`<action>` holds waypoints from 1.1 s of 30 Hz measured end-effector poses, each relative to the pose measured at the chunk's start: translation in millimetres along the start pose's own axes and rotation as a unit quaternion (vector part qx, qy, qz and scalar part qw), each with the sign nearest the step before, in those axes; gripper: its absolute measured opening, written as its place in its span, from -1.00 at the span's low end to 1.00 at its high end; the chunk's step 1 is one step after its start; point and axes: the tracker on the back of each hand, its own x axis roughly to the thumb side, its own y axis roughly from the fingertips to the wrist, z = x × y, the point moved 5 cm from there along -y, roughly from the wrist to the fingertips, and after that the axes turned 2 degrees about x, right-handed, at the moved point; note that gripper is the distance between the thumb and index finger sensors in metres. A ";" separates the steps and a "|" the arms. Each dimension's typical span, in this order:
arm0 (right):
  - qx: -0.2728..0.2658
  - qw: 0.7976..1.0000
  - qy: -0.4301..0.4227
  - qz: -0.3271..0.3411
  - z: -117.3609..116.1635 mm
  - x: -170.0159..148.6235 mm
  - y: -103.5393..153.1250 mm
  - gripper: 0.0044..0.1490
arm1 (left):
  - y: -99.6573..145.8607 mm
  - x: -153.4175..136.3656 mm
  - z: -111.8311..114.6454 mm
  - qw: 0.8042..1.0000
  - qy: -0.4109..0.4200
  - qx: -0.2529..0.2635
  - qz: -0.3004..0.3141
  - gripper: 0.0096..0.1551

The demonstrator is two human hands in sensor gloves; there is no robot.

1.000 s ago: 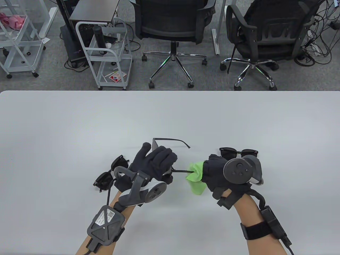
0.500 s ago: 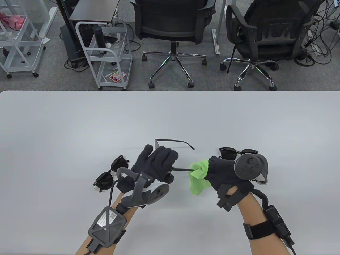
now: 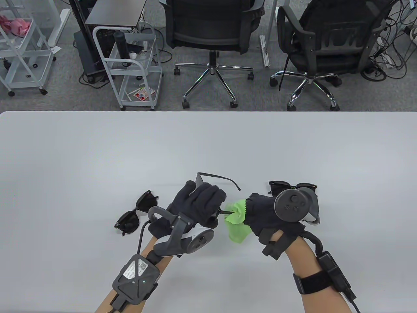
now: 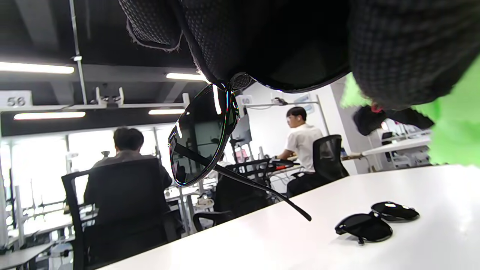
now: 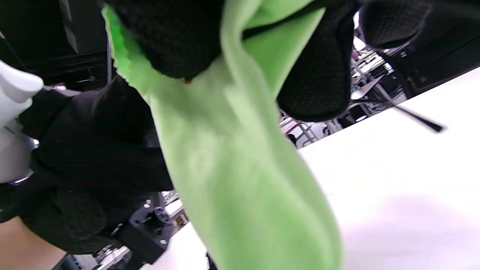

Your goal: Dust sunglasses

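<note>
My left hand [image 3: 198,203] grips a pair of black sunglasses [image 3: 216,177] above the table, its far temple arm sticking out to the right. In the left wrist view one dark lens [image 4: 202,137] hangs below my fingers [image 4: 285,41]. My right hand [image 3: 260,212] holds a green cloth [image 3: 236,221] pinched around the near temple arm [image 3: 228,213], close to my left hand. In the right wrist view the cloth [image 5: 240,165] hangs from my fingers [image 5: 315,75].
A second pair of sunglasses [image 3: 135,213] lies left of my left hand. A third pair [image 3: 290,186] lies behind my right hand and shows in the left wrist view [image 4: 375,223]. Office chairs [image 3: 211,29] and carts [image 3: 130,62] stand beyond the table's far edge [image 3: 208,112].
My right hand has slid the cloth leftwards along the temple arm, towards my left hand. The held sunglasses have shifted a little to the right.
</note>
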 end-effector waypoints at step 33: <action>-0.019 0.931 0.348 0.105 -56.4 82.2 -1.7 -0.43 | 30.2 -83.5 86.0 0.767 0.531 -0.189 -0.307 0.23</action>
